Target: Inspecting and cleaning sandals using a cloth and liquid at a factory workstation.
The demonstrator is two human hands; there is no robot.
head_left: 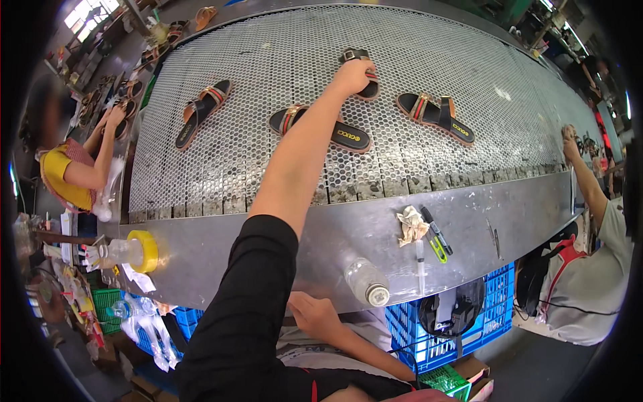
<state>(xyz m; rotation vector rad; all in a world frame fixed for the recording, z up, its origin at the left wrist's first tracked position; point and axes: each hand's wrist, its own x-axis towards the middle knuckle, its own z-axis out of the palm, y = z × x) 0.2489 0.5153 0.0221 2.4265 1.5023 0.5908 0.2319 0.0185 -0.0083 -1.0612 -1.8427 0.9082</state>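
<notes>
My left hand [355,75], its arm in a black sleeve, stretches far out over the metal mesh belt [268,181] and is closed on a black sandal [366,91] with a buckled strap. Under that forearm lies another sandal [351,136], partly hidden, with a striped band and gold trim. A third sandal [439,118] rests to the right, and one more sandal [203,114] lies at the left. Close to my body, at the near edge of the metal table, my right hand [315,316] has its fingers curled in; whatever is inside them is hidden.
The metal ledge [321,248] holds a clear bottle [367,281], crumpled paper [411,226], a black marker [435,230], a green cutter [438,250], a syringe [420,268] and yellow tape [143,251]. Blue crates [499,301] stand below. People work at left [74,167] and right [589,268].
</notes>
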